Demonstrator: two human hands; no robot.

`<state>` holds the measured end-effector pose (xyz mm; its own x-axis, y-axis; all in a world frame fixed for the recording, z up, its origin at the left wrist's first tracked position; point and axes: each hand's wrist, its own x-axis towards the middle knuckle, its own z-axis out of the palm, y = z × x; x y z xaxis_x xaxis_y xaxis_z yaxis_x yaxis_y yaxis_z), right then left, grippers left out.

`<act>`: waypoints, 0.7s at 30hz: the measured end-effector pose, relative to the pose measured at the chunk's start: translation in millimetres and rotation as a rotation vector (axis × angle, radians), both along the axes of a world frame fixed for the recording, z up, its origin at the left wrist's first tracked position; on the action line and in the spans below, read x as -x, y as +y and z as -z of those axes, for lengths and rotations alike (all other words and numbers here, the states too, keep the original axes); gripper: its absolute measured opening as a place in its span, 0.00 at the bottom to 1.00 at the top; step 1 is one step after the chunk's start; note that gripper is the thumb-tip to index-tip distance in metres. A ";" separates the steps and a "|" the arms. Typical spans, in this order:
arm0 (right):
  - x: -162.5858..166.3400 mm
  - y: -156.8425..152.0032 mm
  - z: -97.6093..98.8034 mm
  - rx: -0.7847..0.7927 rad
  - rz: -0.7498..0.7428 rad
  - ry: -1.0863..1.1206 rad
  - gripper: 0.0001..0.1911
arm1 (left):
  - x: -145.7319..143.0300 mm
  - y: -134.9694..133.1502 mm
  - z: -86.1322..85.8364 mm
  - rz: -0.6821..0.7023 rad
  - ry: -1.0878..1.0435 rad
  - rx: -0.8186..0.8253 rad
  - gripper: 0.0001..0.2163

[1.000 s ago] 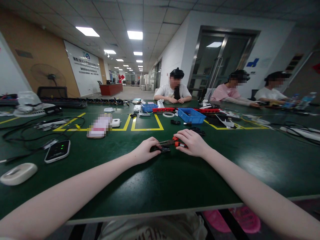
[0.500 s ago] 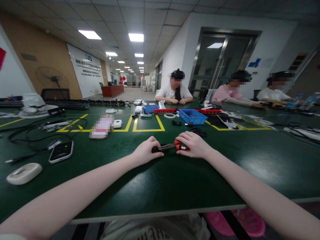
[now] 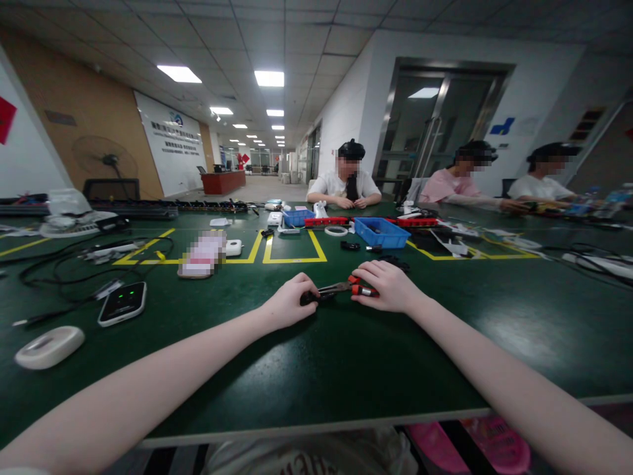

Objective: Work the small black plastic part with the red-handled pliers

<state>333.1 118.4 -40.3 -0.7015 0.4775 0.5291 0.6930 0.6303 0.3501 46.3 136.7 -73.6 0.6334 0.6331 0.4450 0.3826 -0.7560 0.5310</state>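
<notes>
In the head view, my right hand point(image 3: 391, 285) is closed around the red handles of a pair of pliers point(image 3: 339, 287), whose metal jaws point left. My left hand point(image 3: 289, 303) pinches a small black piece point(image 3: 308, 298) between thumb and fingers. The jaws reach up to this black piece; whether they grip it cannot be made out. Below the jaws, more dark material lies close to the green table, its shape unclear. Behind my right hand is a black cable bundle point(image 3: 395, 263), partly covered.
Beyond my hands stand a blue bin point(image 3: 382, 232) and a smaller blue bin point(image 3: 298, 217). To the left lie a phone point(image 3: 202, 254), a black-faced device point(image 3: 122, 303), a white oval case point(image 3: 50, 348) and loose cables. Yellow tape marks the table. Several people sit across from me.
My left thumb has drawn back a little along the black piece. My right hand with the pliers has shifted slightly right. The view has tilted very slightly.
</notes>
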 end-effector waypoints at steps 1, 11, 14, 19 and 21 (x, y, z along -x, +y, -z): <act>-0.2 -0.1 -0.3 0.002 -0.005 -0.002 0.22 | 0.0 0.7 0.4 -0.004 -0.003 0.005 0.06; -0.4 1.3 3.6 -0.022 -0.074 0.023 0.23 | -0.8 4.4 1.9 -0.033 -0.009 0.052 0.09; 0.5 0.6 3.1 -0.022 -0.087 0.030 0.23 | -0.6 3.5 0.5 -0.025 -0.010 0.065 0.10; 1.1 -0.5 1.9 -0.035 -0.112 0.022 0.22 | 0.3 2.0 -0.9 -0.021 -0.001 0.066 0.11; 0.9 -0.5 2.3 -0.026 -0.108 0.022 0.22 | 0.6 2.0 -1.1 -0.021 0.004 0.065 0.11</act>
